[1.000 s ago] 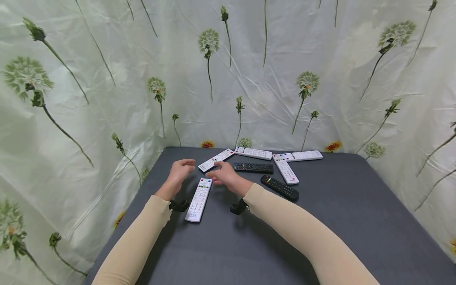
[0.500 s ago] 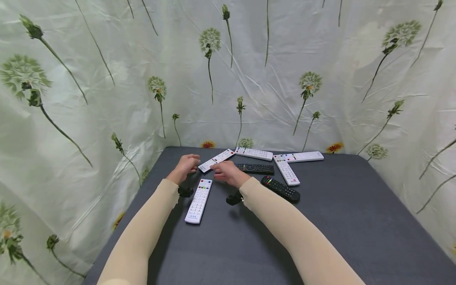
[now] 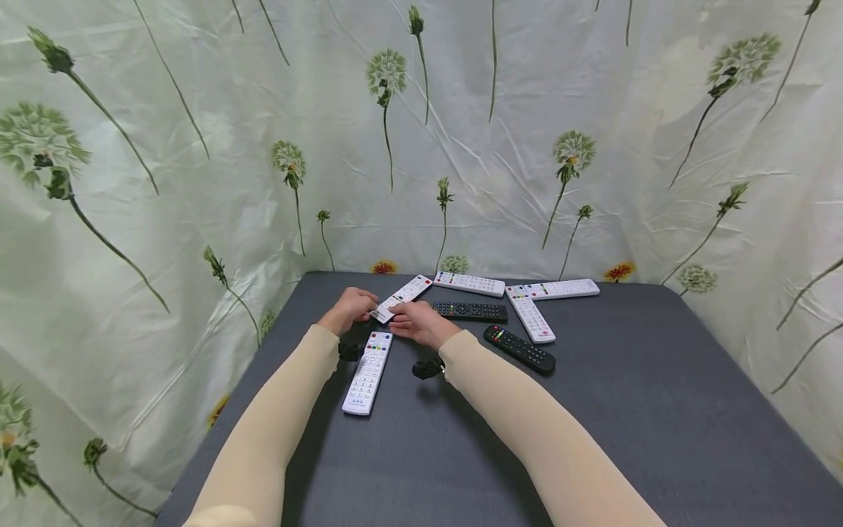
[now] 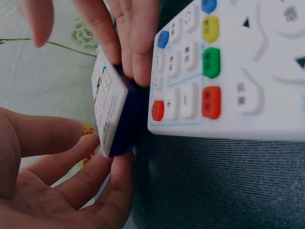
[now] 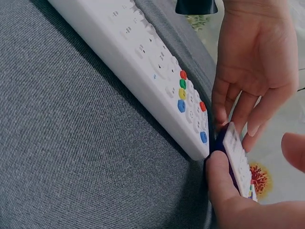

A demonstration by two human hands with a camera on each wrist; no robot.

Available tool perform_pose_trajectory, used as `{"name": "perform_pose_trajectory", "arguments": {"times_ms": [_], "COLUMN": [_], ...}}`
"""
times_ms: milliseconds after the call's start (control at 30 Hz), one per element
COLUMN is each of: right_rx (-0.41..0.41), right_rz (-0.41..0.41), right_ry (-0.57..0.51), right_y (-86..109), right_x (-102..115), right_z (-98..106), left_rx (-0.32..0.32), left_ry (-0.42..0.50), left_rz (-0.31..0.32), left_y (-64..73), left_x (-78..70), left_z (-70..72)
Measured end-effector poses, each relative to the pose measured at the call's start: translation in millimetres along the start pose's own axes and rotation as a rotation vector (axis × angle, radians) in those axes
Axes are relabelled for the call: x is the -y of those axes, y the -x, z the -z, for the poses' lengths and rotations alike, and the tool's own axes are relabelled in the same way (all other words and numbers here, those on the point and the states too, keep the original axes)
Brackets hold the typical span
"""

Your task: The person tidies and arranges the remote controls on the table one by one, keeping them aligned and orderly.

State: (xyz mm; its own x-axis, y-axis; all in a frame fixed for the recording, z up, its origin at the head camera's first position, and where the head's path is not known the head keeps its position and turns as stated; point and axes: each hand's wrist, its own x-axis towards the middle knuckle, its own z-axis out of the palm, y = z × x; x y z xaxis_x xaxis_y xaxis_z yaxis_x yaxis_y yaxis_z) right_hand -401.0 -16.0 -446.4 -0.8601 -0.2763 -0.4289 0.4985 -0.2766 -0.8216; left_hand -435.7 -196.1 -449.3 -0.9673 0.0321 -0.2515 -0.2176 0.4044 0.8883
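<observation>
In the head view, a white remote control point(image 3: 405, 294) with a dark underside lies slanted at the back left of the table. My left hand point(image 3: 350, 309) is at its near end; in the left wrist view its fingers point(image 4: 121, 183) touch the remote's side, with the thumb apart from it. My right hand point(image 3: 420, 322) is at the opposite side, where a finger point(image 5: 218, 169) meets the dark edge in the right wrist view; its thumb is raised. A second white remote point(image 3: 367, 373) lies between my forearms, untouched.
Behind and to the right lie a white remote point(image 3: 469, 284), a black one point(image 3: 470, 311), another black one point(image 3: 520, 349), and two more white remotes point(image 3: 530, 315) meeting at a corner. The dark grey table point(image 3: 632, 410) ends at a flower-printed curtain point(image 3: 500, 161).
My left hand has moved right, up to the slanted remote's near end, which has shifted slightly rightward. My right hand first moved a little right and forward, then stayed nearly in place beside it.
</observation>
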Motion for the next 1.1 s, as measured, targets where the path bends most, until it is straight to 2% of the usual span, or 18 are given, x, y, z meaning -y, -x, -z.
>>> {"name": "perform_pose_trajectory", "arguments": {"times_ms": [167,333,500,767,933,1100], "right_rx": [-0.061,-0.054,-0.048,-0.024,-0.007,0.004], "right_rz": [0.032,0.078,0.095,0.113,0.14,0.14], "right_ry": [-0.036,-0.045,0.031,0.18,0.269,0.301], "right_y": [-2.9,-1.1,1.6,14.7,25.3,32.7], "right_x": [1,12,19,26,31,32], "right_z": [4,10,15,24,25,25], "left_rx": [0.038,0.085,0.064,0.068,0.079,0.076], "left_ry": [0.021,0.136,0.225,0.27,0.305,0.299], "left_rz": [-0.002,0.036,0.071,0.068,0.045,0.01], "left_y": [2.3,4.0,11.7,26.6,35.0,46.1], "left_x": [-12.2,-31.3,-41.6,-43.1,-42.5,-39.9], "left_z": [-2.9,-8.9,-13.5,-18.1,-19.4,-20.4]}}
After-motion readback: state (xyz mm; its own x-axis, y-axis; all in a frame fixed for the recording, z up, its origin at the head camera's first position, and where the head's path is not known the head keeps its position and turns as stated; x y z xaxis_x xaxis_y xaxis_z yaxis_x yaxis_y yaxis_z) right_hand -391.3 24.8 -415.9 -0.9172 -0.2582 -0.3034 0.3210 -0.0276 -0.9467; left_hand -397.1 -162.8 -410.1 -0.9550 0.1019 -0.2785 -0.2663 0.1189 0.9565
